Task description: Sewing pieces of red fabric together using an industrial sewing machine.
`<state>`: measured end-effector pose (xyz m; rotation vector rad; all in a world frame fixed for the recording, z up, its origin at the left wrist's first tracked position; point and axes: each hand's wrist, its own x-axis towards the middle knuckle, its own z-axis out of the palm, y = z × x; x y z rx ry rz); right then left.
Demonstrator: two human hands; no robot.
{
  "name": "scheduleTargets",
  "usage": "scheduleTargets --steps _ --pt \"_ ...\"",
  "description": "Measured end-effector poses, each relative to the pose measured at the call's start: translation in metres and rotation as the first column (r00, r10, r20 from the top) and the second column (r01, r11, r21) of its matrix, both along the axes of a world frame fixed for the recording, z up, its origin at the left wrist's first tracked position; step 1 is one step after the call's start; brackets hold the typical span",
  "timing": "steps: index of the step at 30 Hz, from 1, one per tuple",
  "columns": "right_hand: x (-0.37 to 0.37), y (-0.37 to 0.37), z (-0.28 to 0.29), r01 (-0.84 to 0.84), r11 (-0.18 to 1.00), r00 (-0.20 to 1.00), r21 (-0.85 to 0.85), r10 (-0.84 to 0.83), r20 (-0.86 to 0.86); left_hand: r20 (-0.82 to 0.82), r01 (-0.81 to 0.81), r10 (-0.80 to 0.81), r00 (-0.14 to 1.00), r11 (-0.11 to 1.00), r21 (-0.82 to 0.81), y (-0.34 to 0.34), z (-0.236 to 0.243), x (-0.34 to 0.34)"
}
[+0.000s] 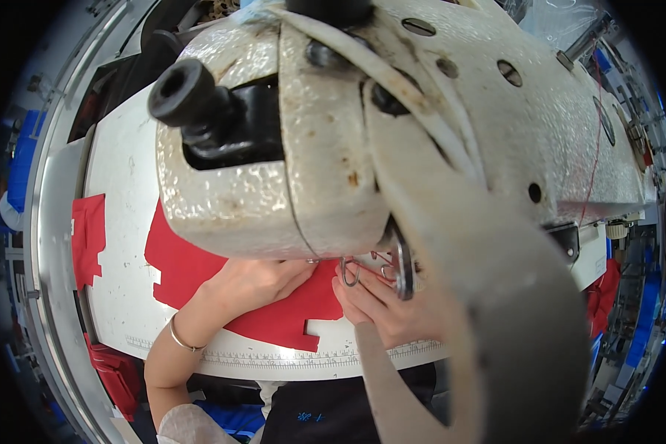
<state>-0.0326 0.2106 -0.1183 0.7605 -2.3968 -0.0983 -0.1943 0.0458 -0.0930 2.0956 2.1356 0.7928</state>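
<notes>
A piece of red fabric point(274, 322) with notched edges lies on the white sewing machine bed, under the pale head of an industrial sewing machine point(333, 192). My left hand point(263, 285) is on the fabric with its fingers bent and closed at the cloth, their tips partly hidden beneath the head. To the right, my right hand point(396, 314) rests with fingers stretched out flat by the fabric's right edge, close to a wire thread guide point(349, 272). The needle area is mostly hidden by the machine head.
Another red fabric piece point(89, 240) lies at the bed's left edge, and more red cloth point(115, 377) hangs below it. A printed ruler point(251, 361) runs along the near edge. A blurred pale machine part point(525, 348) blocks the right side. Red cloth point(603, 296) sits far right.
</notes>
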Motion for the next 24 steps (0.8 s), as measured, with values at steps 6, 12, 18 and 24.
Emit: scheduleTargets --steps 6,12,18,24 --pt "0.007 -0.006 0.0 0.016 0.99 0.989 -0.141 0.005 0.146 -0.036 -0.006 0.004 0.999 0.998 -0.059 -0.007 0.0 0.0" --pt "-0.003 -0.001 -0.005 -0.009 0.994 0.997 -0.107 0.018 0.082 0.012 -0.047 0.047 0.999 0.997 -0.054 -0.004 -0.005 -0.005" --pt "-0.008 0.009 0.023 0.059 0.994 0.989 -0.09 -0.047 0.138 0.024 -0.034 0.035 0.999 0.999 -0.026 0.006 -0.005 -0.006" --pt "-0.016 0.014 0.012 0.017 0.999 0.998 0.043 -0.019 0.058 0.069 0.007 -0.003 0.998 0.998 -0.064 0.004 -0.015 -0.019"
